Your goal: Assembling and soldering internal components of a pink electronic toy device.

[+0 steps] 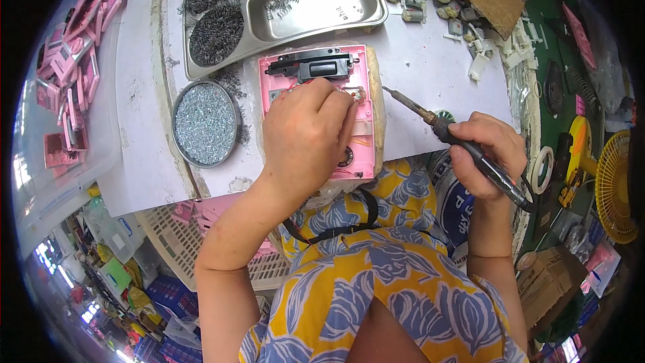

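A pink plastic housing (365, 150) lies on a padded block in front of me. A black part (321, 67) sits along its far end, with red wires and a small round black part inside. My left hand (306, 131) is over the housing, its fingers curled down and closed inside it. What they hold, if anything, is hidden. My right hand (494, 151) grips the black handle of a soldering iron (480, 161). The iron's thin tip points up and left, just right of the housing and apart from it.
A round dish of small silvery screws (205, 123) stands to the left. Behind the housing is a metal tray (309, 32) holding dark springs. Small white parts (478, 66) lie at the back right. A clear bin (101, 141) of pink pieces stands far left; a yellow fan (615, 185) far right.
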Available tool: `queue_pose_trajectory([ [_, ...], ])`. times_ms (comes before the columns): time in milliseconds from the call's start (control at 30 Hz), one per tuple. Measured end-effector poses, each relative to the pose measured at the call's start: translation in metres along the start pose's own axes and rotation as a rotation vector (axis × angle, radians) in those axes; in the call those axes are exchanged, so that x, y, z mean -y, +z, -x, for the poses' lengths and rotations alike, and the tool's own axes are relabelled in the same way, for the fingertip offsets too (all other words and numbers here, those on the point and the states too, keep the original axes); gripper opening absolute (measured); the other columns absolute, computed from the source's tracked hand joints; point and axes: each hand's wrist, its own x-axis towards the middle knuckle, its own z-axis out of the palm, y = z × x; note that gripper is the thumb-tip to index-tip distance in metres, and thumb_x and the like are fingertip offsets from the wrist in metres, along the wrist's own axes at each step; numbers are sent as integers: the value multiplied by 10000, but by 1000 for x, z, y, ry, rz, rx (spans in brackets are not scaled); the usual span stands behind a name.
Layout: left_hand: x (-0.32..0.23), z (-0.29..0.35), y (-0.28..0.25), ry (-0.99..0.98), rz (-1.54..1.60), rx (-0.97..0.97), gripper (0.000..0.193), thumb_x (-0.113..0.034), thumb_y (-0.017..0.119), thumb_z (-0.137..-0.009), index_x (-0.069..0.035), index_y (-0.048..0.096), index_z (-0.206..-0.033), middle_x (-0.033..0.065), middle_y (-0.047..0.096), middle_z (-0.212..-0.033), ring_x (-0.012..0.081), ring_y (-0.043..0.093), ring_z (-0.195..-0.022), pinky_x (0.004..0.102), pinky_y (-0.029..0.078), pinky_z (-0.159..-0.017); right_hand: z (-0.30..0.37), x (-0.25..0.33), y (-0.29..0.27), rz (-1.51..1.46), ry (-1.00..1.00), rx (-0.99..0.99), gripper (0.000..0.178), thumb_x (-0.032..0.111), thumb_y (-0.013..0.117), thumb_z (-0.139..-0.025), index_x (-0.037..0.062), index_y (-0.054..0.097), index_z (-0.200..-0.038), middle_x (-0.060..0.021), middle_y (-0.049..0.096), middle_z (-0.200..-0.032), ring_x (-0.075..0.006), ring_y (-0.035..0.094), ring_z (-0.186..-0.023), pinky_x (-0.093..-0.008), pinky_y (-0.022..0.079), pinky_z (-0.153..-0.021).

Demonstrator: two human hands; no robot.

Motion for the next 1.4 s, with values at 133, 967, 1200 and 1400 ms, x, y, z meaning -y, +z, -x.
queue_pose_trajectory([
  [133, -2, 0, -1, -8, -49, 27, 112, -96, 794, -777, -77, 700, -835, 55, 626, -799, 257, 623, -685, 368, 483, -594, -1, 0, 1, 0, -3, -2, 231, 61, 755, -738, 6, 702, -955, -61, 570, -596, -170, 524, -474, -291, 386, -460],
  [967, 37, 0, -24, -179, 84, -57, 128, -101, 757, -777, -18, 675, -830, 105, 647, -938, 283, 637, -821, 378, 481, -724, -5, -2, 6, -26, -19, -97, 248, 50, 739, -747, -37, 692, -975, -72, 586, -640, -148, 507, -508, -270, 352, -478],
  [1200, 39, 2, -21, -190, 117, -62, 113, -62, 738, -767, 1, 666, -829, 114, 641, -933, 261, 629, -755, 350, 494, -644, -7, -2, 3, -32, 6, -60, 260, 36, 730, -747, -45, 692, -991, -84, 606, -657, -143, 522, -521, -264, 362, -487],
  [1400, 39, 4, -22, -204, 58, -47, 119, -124, 729, -758, -72, 676, -852, 81, 632, -961, 265, 616, -804, 406, 414, -742, -6, -1, -1, -56, 9, -56, 259, 32, 727, -759, -52, 688, -1001, -105, 641, -697, -148, 557, -551, -256, 389, -506],
])
